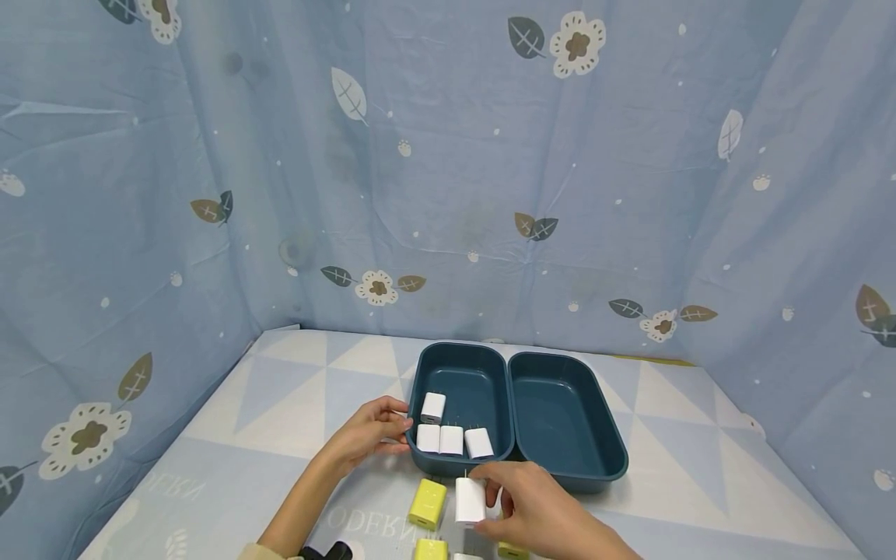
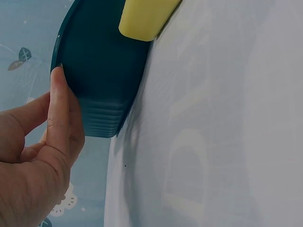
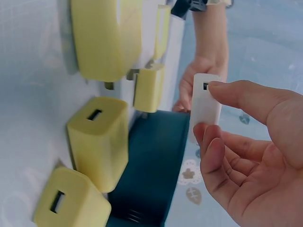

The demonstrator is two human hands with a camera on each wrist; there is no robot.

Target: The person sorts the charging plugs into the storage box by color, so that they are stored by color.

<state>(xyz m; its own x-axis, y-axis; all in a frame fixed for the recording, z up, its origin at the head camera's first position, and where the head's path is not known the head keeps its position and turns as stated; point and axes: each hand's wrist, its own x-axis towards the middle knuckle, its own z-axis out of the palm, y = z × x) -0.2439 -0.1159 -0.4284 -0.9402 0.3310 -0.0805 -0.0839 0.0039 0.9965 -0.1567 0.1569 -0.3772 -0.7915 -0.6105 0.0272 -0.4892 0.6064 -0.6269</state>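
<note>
My right hand [image 1: 528, 498] pinches a white USB charger [image 1: 470, 502] between thumb and fingers, in front of the left blue bin [image 1: 462, 467]. Its port shows in the right wrist view, beside the thumb on the white charger [image 3: 204, 104]. At that bin's left side, my left hand [image 1: 371, 432] holds the rim; the left wrist view shows its fingers [image 2: 59, 113] against the wall. Inside the left bin are several white chargers [image 1: 451, 440]. Yellow chargers [image 1: 428, 504] lie on the table in front, some cut off by the lower frame edge.
A second blue bin [image 1: 609, 424] stands right beside the left one, with nothing seen in it. The table [image 1: 280, 397] has a patterned cloth, and a patterned curtain [image 1: 455, 155] hangs behind and at both sides.
</note>
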